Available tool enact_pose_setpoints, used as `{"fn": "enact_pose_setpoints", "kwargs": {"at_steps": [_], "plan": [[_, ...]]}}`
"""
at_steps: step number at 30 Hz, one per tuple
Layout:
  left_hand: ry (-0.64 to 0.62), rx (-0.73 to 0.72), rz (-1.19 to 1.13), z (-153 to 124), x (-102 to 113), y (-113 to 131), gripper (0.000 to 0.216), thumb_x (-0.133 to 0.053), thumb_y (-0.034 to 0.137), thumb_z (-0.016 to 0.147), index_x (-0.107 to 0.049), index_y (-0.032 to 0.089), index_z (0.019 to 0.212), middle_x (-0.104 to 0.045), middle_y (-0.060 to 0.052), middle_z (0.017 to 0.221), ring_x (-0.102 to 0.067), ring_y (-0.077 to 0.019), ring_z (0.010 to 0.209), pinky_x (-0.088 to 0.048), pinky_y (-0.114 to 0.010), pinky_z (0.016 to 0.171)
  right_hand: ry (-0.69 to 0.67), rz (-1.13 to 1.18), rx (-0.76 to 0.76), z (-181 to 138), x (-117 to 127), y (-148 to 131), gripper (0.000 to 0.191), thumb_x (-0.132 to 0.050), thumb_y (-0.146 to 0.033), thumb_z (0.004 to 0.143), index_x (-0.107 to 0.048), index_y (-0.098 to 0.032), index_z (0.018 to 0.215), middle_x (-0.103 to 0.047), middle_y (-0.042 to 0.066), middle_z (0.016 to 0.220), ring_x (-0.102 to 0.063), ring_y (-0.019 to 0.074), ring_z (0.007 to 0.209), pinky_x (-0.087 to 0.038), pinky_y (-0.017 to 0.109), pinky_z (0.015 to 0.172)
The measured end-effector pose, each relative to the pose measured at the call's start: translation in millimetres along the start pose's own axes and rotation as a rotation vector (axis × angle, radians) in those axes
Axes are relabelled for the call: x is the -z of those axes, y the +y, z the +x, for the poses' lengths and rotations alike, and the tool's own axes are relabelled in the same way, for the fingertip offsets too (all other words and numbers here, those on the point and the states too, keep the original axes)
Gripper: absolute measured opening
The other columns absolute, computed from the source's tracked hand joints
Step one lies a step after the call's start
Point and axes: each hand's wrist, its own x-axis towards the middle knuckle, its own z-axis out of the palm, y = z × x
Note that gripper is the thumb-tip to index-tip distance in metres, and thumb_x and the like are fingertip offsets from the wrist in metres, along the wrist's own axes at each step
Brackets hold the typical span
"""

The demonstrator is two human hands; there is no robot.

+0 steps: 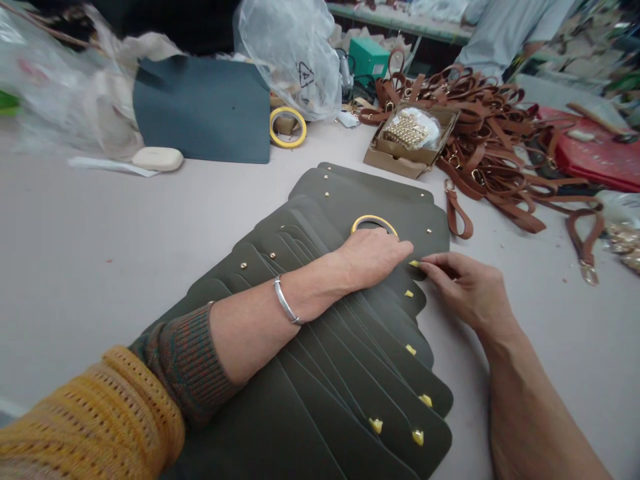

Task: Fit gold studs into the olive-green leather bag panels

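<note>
A fanned stack of dark green sheets with rounded corners, leather-like in look [240,407], lies on the table beneath my hands. My left hand [373,257] is closed over the stack, its fingers curled around a roll of yellow tape [374,219]; the fingertips are mostly hidden. At the stack's right edge my right hand [465,283] pinches a small piece of yellow tape [415,264] between thumb and finger, touching a sheet. More yellow tape bits [411,349] sit along the right edges. Small gold studs [243,265] show on several sheets.
Brown straps with metal clasps [490,153] are heaped at the back right, beside a cardboard box [417,160] holding bagged gold hardware. A second tape roll [289,127], a blue-grey sheet [205,110], a white case [158,159] and plastic bags [290,50] line the back. A person stands beyond.
</note>
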Motion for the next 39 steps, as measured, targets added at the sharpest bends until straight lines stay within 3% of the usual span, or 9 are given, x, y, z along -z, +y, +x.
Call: {"fn": "enact_pose_setpoints", "kwargs": {"at_steps": [3,10,18,26,28,33,34,36,39], "plan": [[0.011,0.007,-0.003,1,-2,-1,0.022,-0.04,0.012,0.093,-0.06,0.018,0.1,-0.067,-0.008,0.098,-0.061,-0.0215,0.09,-0.046,-0.03,0.069,-0.033,-0.052,0.126,-1,-6,-3,0.02,-0.053,-0.033,0.086,-0.071,-0.024,0.085,-0.073,0.004,0.085,-0.066,0.0205,0.075,-0.048,0.033,0.071],[0.047,0.014,-0.023,1,-1,-2,0.021,-0.04,0.014,0.093,-0.06,0.019,0.101,-0.066,-0.007,0.098,-0.06,-0.0204,0.091,-0.048,-0.03,0.07,-0.036,-0.198,-0.154,13,-15,-12,0.021,-0.058,-0.037,0.082,-0.075,-0.024,0.081,-0.073,0.005,0.07,-0.065,0.0226,0.065,-0.043,0.033,0.061],[0.038,-0.003,-0.064,2,-2,-7,0.023,-0.038,0.011,0.093,-0.056,0.019,0.105,-0.063,-0.007,0.108,-0.055,-0.0208,0.098,-0.047,-0.03,0.073,-0.09,-0.08,-0.221,13,-10,-11,0.027,-0.055,-0.043,0.082,-0.073,-0.024,0.08,-0.072,0.003,0.071,-0.062,0.0199,0.062,-0.038,0.03,0.056],[0.046,-0.013,-0.046,3,1,-8,0.021,-0.04,0.011,0.09,-0.056,0.016,0.103,-0.065,-0.009,0.098,-0.06,-0.0237,0.093,-0.046,-0.037,0.081,-0.041,-0.118,-0.271,12,-13,-15,0.028,-0.057,-0.046,0.081,-0.072,-0.022,0.077,-0.07,0.004,0.069,-0.062,0.0202,0.064,-0.039,0.031,0.06],[0.052,-0.007,-0.058,3,3,-9,0.02,-0.041,0.012,0.089,-0.055,0.016,0.103,-0.065,-0.009,0.098,-0.061,-0.0233,0.091,-0.046,-0.036,0.079,-0.093,-0.079,-0.251,10,-9,-15,0.028,-0.058,-0.046,0.08,-0.072,-0.022,0.074,-0.07,0.002,0.067,-0.061,0.0185,0.061,-0.038,0.03,0.058],[0.172,-0.048,-0.178,2,9,-10,0.016,-0.04,0.014,0.093,-0.053,0.018,0.101,-0.065,-0.004,0.101,-0.06,-0.0171,0.092,-0.045,-0.027,0.077,-0.442,0.136,-0.173,7,6,-8,0.032,-0.058,-0.046,0.081,-0.072,-0.021,0.069,-0.067,0.0,0.063,-0.058,0.0158,0.058,-0.039,0.027,0.053],[0.196,-0.072,-0.214,2,9,-11,0.016,-0.039,0.015,0.094,-0.053,0.019,0.101,-0.065,-0.003,0.101,-0.06,-0.0158,0.094,-0.045,-0.026,0.079,-0.459,0.177,-0.165,7,8,-6,0.032,-0.058,-0.046,0.082,-0.072,-0.021,0.07,-0.067,0.0,0.063,-0.058,0.0157,0.059,-0.04,0.027,0.053],[0.219,-0.108,-0.269,2,8,-11,0.015,-0.04,0.017,0.095,-0.053,0.02,0.102,-0.066,-0.001,0.103,-0.06,-0.0142,0.097,-0.045,-0.024,0.081,-0.333,0.248,-0.171,5,10,-2,0.031,-0.058,-0.046,0.083,-0.073,-0.02,0.077,-0.067,0.001,0.065,-0.059,0.0158,0.06,-0.043,0.027,0.054],[0.22,-0.094,-0.293,2,5,-12,0.022,-0.045,0.02,0.095,-0.05,0.022,0.117,-0.066,0.0,0.109,-0.061,-0.0141,0.103,-0.045,-0.024,0.086,0.028,0.357,-0.144,4,8,-1,0.028,-0.062,-0.044,0.083,-0.073,-0.02,0.092,-0.07,0.002,0.073,-0.062,0.0163,0.063,-0.049,0.029,0.06]]}}
